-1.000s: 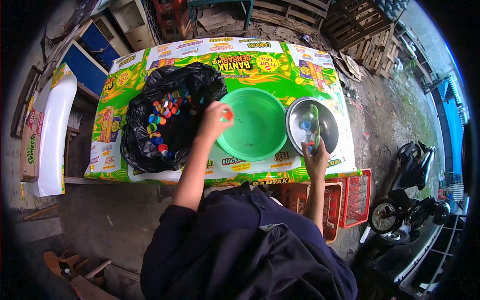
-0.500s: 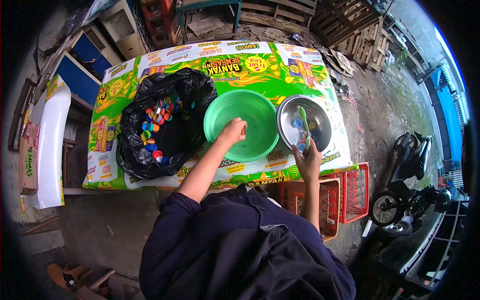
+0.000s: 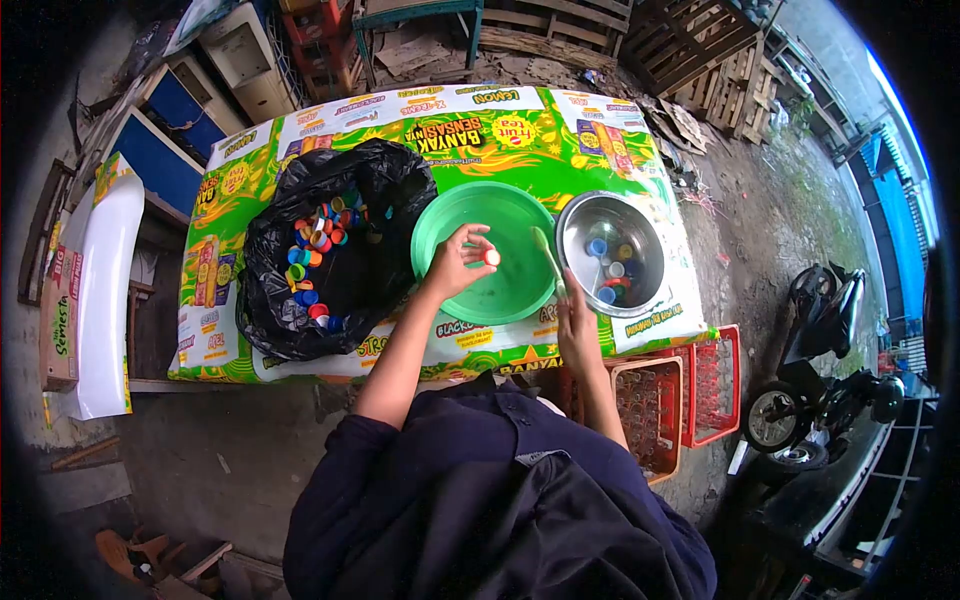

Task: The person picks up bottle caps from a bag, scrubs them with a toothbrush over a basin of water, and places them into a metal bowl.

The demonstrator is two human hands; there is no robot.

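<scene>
My left hand (image 3: 461, 263) is above the green basin (image 3: 428, 222), its fingers closed on a bottle cap (image 3: 491, 258) with a pale inside and reddish rim. A green-and-white toothbrush (image 3: 547, 252) is gripped in my right hand (image 3: 577, 318), its head over the basin's right side. To the right stands a steel bowl (image 3: 653, 252) with several caps in its bottom, blue, white and red among them. On the left, an open black plastic bag (image 3: 385, 165) holds a pile of colourful bottle caps (image 3: 320, 240).
A green printed sheet (image 3: 500, 140) covers the table. Below its right front edge stand crates of glass bottles (image 3: 648, 410). A motorcycle (image 3: 810, 400) is parked at the right; wooden pallets (image 3: 700, 60) lie behind.
My right hand and the toothbrush have moved left, from over the steel bowl to the green basin's edge. My left hand has turned, so the cap in its fingers now shows.
</scene>
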